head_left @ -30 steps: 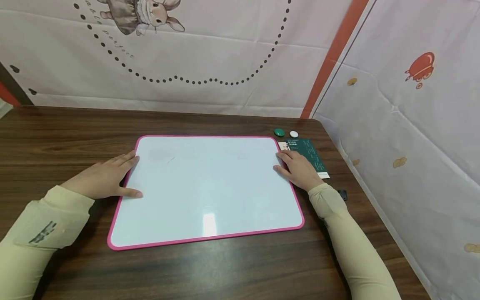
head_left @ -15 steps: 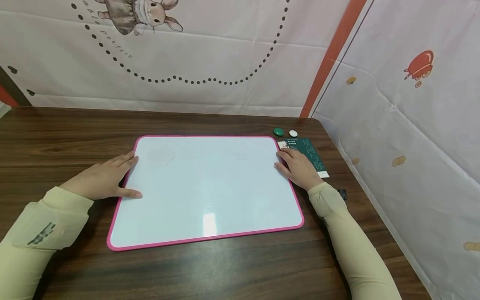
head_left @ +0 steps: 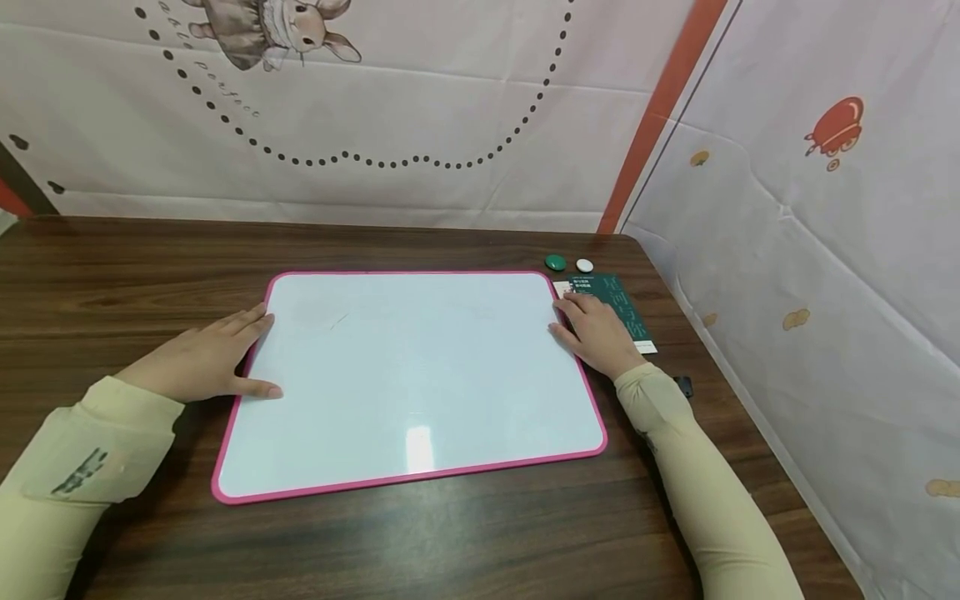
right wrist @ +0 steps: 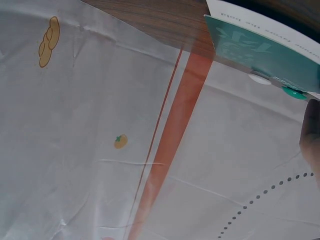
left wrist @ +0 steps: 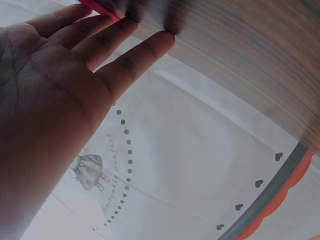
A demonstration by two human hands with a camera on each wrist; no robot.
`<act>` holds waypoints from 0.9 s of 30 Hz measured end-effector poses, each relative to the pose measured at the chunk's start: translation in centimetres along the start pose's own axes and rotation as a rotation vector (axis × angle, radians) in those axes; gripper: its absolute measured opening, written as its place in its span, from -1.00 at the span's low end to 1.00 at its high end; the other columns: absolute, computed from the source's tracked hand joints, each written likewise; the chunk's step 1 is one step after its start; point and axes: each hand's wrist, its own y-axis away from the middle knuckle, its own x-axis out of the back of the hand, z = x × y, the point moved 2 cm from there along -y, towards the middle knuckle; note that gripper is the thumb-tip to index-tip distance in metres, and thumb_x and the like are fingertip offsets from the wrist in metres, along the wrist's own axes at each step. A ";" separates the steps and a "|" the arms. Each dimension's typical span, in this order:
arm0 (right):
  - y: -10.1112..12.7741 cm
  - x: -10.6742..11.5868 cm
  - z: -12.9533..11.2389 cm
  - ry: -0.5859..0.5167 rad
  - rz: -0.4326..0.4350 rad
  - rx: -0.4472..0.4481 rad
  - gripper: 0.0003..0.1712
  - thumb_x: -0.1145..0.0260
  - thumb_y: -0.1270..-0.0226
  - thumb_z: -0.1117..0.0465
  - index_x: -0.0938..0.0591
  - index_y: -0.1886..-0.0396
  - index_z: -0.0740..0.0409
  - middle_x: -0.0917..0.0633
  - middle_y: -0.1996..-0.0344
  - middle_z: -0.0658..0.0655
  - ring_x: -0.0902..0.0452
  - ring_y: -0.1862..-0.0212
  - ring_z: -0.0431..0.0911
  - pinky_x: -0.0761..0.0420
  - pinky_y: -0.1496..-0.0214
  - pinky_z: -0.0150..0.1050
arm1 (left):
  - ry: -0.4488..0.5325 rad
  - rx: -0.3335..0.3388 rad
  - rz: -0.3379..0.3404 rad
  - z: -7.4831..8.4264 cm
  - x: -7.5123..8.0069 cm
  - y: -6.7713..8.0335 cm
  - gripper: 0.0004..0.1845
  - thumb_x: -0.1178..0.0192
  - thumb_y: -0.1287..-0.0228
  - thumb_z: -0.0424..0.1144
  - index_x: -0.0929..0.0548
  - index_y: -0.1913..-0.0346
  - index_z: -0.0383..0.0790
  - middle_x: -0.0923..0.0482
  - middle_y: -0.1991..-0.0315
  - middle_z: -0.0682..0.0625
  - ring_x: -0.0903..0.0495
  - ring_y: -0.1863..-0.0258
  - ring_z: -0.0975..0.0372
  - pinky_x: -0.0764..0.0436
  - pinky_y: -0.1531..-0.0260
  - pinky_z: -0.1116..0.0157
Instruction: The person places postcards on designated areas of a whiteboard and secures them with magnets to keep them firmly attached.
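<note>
A whiteboard (head_left: pixel 420 375) with a pink rim lies flat on the dark wooden table, with a short thin line marked near its upper left. My left hand (head_left: pixel 206 354) rests on its left edge, fingers straight and thumb spread over the white surface. In the left wrist view the palm and extended fingers of the left hand (left wrist: pixel 65 75) show close to the pink rim. Along the board's right edge rests my right hand (head_left: pixel 596 337), fingers extended, with thumb and fingertips on the rim. Only a sliver of the right hand (right wrist: pixel 311 137) enters the right wrist view.
Right of the board lies a dark green book (head_left: pixel 618 304), partly covered by the right hand. Behind it sit a green round piece (head_left: pixel 556 262) and a white one (head_left: pixel 584 266). A small black object (head_left: pixel 683 386) is beside the right sleeve. Printed cloth (head_left: pixel 420 100) hangs behind the table (head_left: pixel 420 550).
Both hands keep their places on the board's edges. The head view has shifted slightly, so the background sits a little further left. Nothing was picked up or let go.
</note>
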 end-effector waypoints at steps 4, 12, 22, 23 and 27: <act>0.0 0.0 0.2 0.015 0.037 -0.024 -0.39 -0.15 -0.41 -0.10 -0.46 -0.29 0.19 -0.48 -0.27 0.32 -0.38 -0.32 0.21 -0.36 -0.35 0.18 | -0.002 -0.003 0.001 0.0 0.0 -0.1 0.33 -0.13 0.12 0.56 -0.05 -0.45 -0.48 -0.01 -0.44 -0.49 -0.09 -0.37 -0.37 -0.22 -0.17 -0.38; 0.1 0.3 0.4 -0.012 0.113 -0.061 -0.42 -0.18 -0.40 -0.04 -0.50 -0.26 0.22 -0.47 -0.25 0.37 -0.35 -0.31 0.24 -0.38 -0.31 0.21 | 0.008 -0.004 -0.004 0.1 0.0 -0.1 0.33 -0.14 0.12 0.56 -0.06 -0.45 -0.48 0.01 -0.45 -0.47 -0.09 -0.37 -0.37 -0.22 -0.17 -0.38; -0.2 0.2 0.8 0.025 0.141 -0.062 -0.44 -0.18 -0.41 -0.04 -0.52 -0.23 0.23 -0.49 -0.22 0.38 -0.39 -0.28 0.25 -0.42 -0.29 0.18 | 0.001 0.005 -0.008 0.1 -0.1 -0.2 0.34 -0.14 0.12 0.55 -0.05 -0.45 -0.49 0.02 -0.45 -0.47 -0.09 -0.37 -0.37 -0.22 -0.19 -0.37; -0.2 0.2 0.8 0.025 0.139 -0.067 -0.44 -0.17 -0.41 -0.04 -0.52 -0.23 0.23 -0.49 -0.22 0.38 -0.39 -0.28 0.25 -0.41 -0.30 0.19 | -0.002 0.001 -0.007 0.1 -0.1 -0.2 0.33 -0.14 0.12 0.55 -0.05 -0.45 -0.49 0.02 -0.45 -0.47 -0.09 -0.37 -0.37 -0.22 -0.19 -0.37; 0.0 0.2 1.0 0.001 0.129 -0.093 -0.44 -0.15 -0.42 -0.06 -0.51 -0.23 0.23 -0.47 -0.24 0.39 -0.36 -0.30 0.26 -0.37 -0.32 0.21 | -0.007 -0.008 -0.009 0.1 -0.1 -0.3 0.33 -0.13 0.11 0.55 -0.05 -0.45 -0.50 0.02 -0.45 -0.47 -0.10 -0.37 -0.36 -0.24 -0.18 -0.37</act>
